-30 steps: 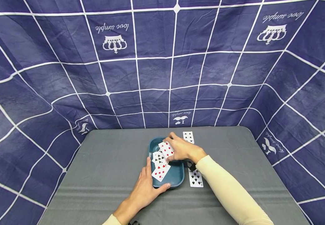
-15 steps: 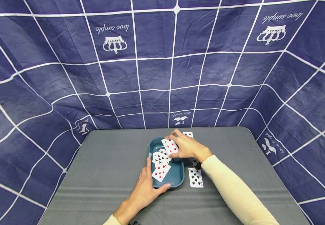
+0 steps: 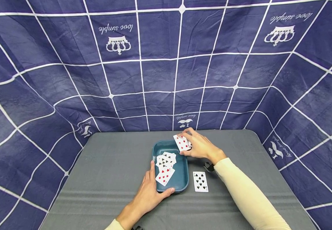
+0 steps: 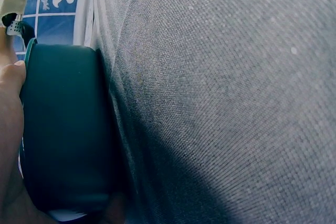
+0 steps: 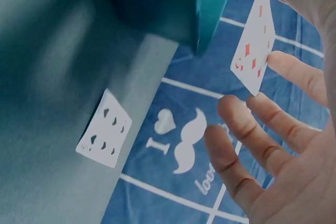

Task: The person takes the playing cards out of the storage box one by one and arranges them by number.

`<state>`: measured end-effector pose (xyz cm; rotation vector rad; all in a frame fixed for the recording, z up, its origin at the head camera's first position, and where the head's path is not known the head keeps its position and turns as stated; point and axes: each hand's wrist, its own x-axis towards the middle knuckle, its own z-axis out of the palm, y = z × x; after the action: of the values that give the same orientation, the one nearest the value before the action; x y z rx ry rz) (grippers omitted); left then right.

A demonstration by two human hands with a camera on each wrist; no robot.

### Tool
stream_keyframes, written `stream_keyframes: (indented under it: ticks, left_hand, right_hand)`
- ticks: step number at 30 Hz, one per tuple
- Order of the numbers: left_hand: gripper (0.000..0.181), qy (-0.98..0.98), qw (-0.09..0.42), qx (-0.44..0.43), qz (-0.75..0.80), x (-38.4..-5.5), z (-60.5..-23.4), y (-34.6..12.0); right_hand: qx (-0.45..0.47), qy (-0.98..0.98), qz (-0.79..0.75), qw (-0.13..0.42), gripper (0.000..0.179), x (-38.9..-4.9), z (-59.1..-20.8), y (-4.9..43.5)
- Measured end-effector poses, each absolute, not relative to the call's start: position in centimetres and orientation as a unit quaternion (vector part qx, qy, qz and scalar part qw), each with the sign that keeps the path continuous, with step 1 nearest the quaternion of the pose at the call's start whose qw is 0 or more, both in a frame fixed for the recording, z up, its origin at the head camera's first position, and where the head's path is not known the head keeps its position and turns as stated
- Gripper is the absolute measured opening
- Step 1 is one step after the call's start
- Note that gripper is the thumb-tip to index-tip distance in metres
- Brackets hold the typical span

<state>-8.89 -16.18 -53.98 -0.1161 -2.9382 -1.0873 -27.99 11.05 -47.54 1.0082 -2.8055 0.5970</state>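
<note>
My left hand [image 3: 146, 193] lies against the near left corner of a blue-green tray [image 3: 178, 183], straight fingers along its left side and thumb on its near rim. My right hand [image 3: 199, 145] pinches a diamonds playing card [image 3: 182, 142] by its edges, tilted above the tray's far right corner; the right wrist view shows this diamonds card [image 5: 253, 45] between thumb and fingers. Inside the tray several face-up cards overlap, with clubs cards [image 3: 166, 159] above and a red-suited card [image 3: 165, 176] nearest me. A spades card [image 5: 105, 129] on the table is mostly hidden by my right hand in the head view.
An eight-pip-style spades card [image 3: 200, 181] lies face up right of the tray. The grey table [image 3: 111, 166] is bordered at the back and sides by blue checked cloth [image 3: 160, 76]. In the left wrist view, the tray's outer wall [image 4: 65, 119] fills the left.
My right hand has lifted the diamonds card from the pile and carried it right and away from me, uncovering more clubs cards. My left hand stays at the tray.
</note>
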Motion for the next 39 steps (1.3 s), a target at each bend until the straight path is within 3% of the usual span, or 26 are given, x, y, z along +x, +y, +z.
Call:
stream_keyframes:
  ticks: [17, 28, 39]
  left_hand:
    - [0.151, -0.938, 0.006, -0.033, -0.345, -8.9, -54.0, -16.1]
    - [0.151, -0.936, 0.009, -0.036, -0.35, -8.7, -53.8, -16.0]
    - [0.152, -0.935, 0.004, -0.034, -0.352, -8.6, -53.8, -16.0]
  right_hand:
    - [0.279, -0.934, 0.215, 0.058, 0.071, -29.2, -49.2, 15.1]
    - [0.264, -0.933, 0.221, 0.102, 0.067, -30.2, -50.8, 17.6]
    - [0.22, -0.942, 0.24, 0.083, 0.068, -30.7, -52.4, 19.6]
